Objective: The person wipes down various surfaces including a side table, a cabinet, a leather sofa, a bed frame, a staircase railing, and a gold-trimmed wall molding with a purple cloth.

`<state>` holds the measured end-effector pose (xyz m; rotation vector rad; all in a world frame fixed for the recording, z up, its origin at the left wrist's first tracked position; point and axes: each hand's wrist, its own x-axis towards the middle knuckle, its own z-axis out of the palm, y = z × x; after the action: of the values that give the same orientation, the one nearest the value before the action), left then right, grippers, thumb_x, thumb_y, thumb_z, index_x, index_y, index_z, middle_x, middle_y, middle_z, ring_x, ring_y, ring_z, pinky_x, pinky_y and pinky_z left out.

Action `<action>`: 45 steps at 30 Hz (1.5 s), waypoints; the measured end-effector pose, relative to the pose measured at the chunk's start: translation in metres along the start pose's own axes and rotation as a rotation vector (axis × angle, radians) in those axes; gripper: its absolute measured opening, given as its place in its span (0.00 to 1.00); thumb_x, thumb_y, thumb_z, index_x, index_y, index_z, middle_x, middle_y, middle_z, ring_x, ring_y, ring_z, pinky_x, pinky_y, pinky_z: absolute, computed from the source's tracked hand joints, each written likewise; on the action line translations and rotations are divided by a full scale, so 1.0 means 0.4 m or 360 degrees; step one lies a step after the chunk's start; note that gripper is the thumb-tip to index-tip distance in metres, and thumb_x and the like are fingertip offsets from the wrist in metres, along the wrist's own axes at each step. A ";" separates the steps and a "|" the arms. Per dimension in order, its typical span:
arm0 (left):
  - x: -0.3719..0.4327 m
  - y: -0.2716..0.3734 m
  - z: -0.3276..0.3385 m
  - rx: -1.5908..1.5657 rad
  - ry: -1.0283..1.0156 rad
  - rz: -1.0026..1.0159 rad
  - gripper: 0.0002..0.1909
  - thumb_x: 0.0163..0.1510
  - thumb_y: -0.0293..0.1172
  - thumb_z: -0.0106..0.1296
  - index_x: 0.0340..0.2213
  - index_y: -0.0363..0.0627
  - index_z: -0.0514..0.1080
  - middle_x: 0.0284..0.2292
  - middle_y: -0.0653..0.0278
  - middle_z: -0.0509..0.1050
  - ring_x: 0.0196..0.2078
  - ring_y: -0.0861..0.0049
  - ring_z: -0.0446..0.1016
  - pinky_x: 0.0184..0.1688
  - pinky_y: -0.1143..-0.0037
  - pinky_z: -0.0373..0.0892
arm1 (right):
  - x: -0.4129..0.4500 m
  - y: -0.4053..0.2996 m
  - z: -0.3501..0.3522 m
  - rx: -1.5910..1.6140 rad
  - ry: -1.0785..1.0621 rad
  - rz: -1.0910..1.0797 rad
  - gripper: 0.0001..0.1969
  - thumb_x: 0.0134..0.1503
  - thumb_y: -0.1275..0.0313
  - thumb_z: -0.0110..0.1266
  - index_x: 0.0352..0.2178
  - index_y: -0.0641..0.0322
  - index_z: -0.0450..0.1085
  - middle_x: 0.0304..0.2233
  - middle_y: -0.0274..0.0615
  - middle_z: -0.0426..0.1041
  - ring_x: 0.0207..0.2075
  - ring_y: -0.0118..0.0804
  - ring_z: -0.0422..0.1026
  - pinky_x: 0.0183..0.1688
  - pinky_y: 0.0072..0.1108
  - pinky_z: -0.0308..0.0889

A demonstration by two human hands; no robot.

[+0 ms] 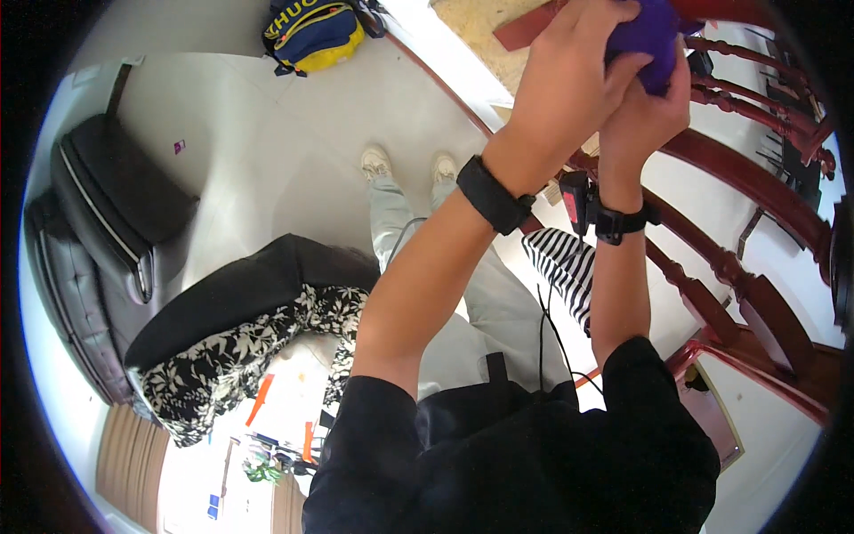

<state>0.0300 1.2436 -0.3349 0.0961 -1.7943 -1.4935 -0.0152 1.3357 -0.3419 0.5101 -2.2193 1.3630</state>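
Observation:
A bunched purple cloth (646,41) is held at the upper right, near the red-brown wooden stair railing (740,175). My left hand (575,63) grips its left side, thumb and fingers curled against it. From below and to the right, my right hand (650,119) closes on the same cloth, with fingers along its right edge. The cloth's far end runs close to the picture's top edge. Black bands circle both wrists, and a small black device (575,200) sits by the right one.
Turned wooden balusters (754,294) line the right side. A blue and yellow backpack (317,37) lies on the pale floor. At left are black leather seats (127,180). Close by, a person in floral clothing (220,374) is on my left. Black cables (548,314) hang beside a striped cloth (560,267).

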 end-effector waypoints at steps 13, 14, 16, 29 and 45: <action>-0.259 0.152 0.047 -0.0135 -0.0271 -0.0568 0.22 0.46 0.31 0.64 0.42 0.39 0.70 0.39 0.49 0.75 0.38 0.55 0.76 0.39 0.70 0.72 | -0.217 -0.034 -0.244 0.0223 0.0030 0.0391 0.27 0.49 0.87 0.49 0.54 0.70 0.63 0.48 0.47 0.71 0.46 0.35 0.72 0.50 0.24 0.67; -0.307 0.160 0.048 -0.0130 -0.0279 -0.0565 0.22 0.46 0.31 0.64 0.42 0.39 0.70 0.39 0.49 0.75 0.38 0.55 0.76 0.39 0.70 0.72 | -0.261 -0.040 -0.271 0.0245 0.0020 0.0504 0.28 0.48 0.88 0.48 0.54 0.70 0.62 0.48 0.47 0.71 0.46 0.35 0.72 0.50 0.24 0.68; -0.405 0.191 0.051 -0.0110 -0.0234 -0.0525 0.23 0.46 0.30 0.64 0.43 0.38 0.70 0.40 0.51 0.75 0.39 0.60 0.77 0.40 0.72 0.73 | -0.345 -0.050 -0.340 0.0232 -0.0020 0.0662 0.31 0.46 0.90 0.46 0.55 0.69 0.61 0.48 0.47 0.70 0.46 0.35 0.72 0.51 0.24 0.67; -0.806 0.593 -0.036 -0.0048 -0.0476 -0.0698 0.33 0.33 0.33 0.73 0.42 0.40 0.70 0.38 0.53 0.74 0.37 0.61 0.74 0.39 0.70 0.71 | -0.576 -0.268 -0.890 0.0053 -0.0684 0.0307 0.31 0.40 0.80 0.63 0.51 0.61 0.69 0.51 0.52 0.68 0.47 0.49 0.71 0.47 0.29 0.69; -0.773 1.115 0.432 -0.0351 -0.1227 0.0356 0.20 0.37 0.27 0.64 0.37 0.44 0.78 0.39 0.58 0.74 0.39 0.62 0.75 0.40 0.69 0.73 | -0.515 -0.406 -1.640 0.0147 0.0256 0.0442 0.16 0.51 0.82 0.55 0.43 0.61 0.71 0.56 0.61 0.59 0.55 0.61 0.65 0.56 0.42 0.64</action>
<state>0.3218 1.6775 -0.1085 -0.8689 -2.0949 -1.6702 0.3759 1.8677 -0.0906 0.1183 -2.1613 1.5913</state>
